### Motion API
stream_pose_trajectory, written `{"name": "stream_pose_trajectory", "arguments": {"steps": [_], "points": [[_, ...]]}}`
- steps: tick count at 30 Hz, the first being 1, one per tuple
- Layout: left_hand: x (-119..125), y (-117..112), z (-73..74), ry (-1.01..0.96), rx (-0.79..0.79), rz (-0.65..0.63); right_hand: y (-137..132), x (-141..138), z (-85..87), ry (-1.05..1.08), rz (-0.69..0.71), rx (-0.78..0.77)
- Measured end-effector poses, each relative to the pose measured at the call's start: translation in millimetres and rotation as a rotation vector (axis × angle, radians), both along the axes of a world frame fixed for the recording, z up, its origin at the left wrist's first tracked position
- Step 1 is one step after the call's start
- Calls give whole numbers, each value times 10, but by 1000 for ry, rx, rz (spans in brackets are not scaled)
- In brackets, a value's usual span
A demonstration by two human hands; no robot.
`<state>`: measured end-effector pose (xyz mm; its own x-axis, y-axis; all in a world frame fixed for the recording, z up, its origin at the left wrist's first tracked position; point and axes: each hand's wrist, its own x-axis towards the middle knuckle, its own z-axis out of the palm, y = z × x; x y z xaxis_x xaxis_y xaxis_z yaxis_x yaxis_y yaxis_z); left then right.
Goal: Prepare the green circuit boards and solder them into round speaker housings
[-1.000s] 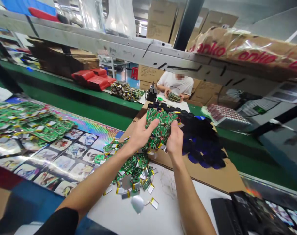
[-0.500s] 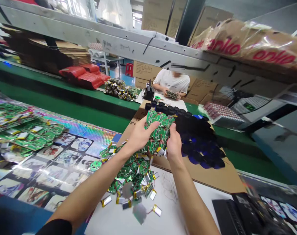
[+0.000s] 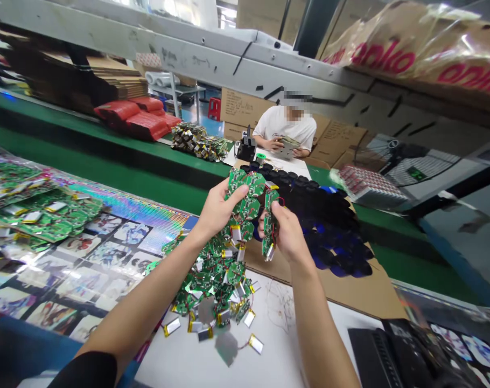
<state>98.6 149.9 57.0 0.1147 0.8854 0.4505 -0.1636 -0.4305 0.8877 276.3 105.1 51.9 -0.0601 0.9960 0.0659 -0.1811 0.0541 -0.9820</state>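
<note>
My left hand (image 3: 216,207) grips a bunch of round green circuit boards (image 3: 245,202) with small silver batteries hanging from them on wires. My right hand (image 3: 287,231) is closed on a smaller strip of the same green boards (image 3: 269,226), held just apart from the left bunch. Both hands are raised above a loose pile of green boards and silver batteries (image 3: 212,285) lying on the white tabletop (image 3: 269,355). The dangling boards reach down to that pile.
A cardboard sheet (image 3: 350,291) carries several dark blue round parts (image 3: 326,221). More green boards (image 3: 39,210) lie on glossy picture sheets (image 3: 107,253) at left. A black device (image 3: 394,350) sits at bottom right. Across the green conveyor (image 3: 127,161) a person in a white shirt (image 3: 285,132) works.
Both hands lifted the boards higher and pulled them apart: the right hand now holds a separate strip, the left keeps the bigger bunch. The view shifted slightly.
</note>
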Motion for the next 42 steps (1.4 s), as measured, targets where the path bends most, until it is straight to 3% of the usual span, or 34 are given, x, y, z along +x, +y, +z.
{"name": "stream_pose_trajectory", "arguments": {"steps": [8, 12, 15, 17, 23, 28, 30, 35, 36, 40, 42], "points": [[-304, 32, 114, 381, 96, -33, -37, 357, 118, -312, 80, -33], [-400, -3, 187, 493, 89, -84, -75, 484, 152, -615, -6, -30], [-436, -24, 231, 478, 96, -132, -86, 584, 164, -705, -98, -8], [-442, -27, 241, 456, 102, -141, -101, 671, 180, -719, -81, 28], [-323, -7, 179, 325, 70, -64, -149, 833, 181, -923, 253, -46], [-175, 2, 125, 203, 4, 6, -68, 755, 47, -1110, 328, -69], [-142, 3, 118, 153, -28, -5, -36, 745, 2, -1086, 253, -47], [-34, -38, 78, 85, -34, 26, -92, 689, 114, -763, -190, 212], [7, -61, 62, 81, -21, 65, -121, 647, 158, -677, -181, 233], [204, -194, -4, 57, -6, 147, -192, 382, 225, -534, 112, 192], [273, -247, -29, 71, -12, 117, -185, 238, 175, -552, 44, 220]]}}
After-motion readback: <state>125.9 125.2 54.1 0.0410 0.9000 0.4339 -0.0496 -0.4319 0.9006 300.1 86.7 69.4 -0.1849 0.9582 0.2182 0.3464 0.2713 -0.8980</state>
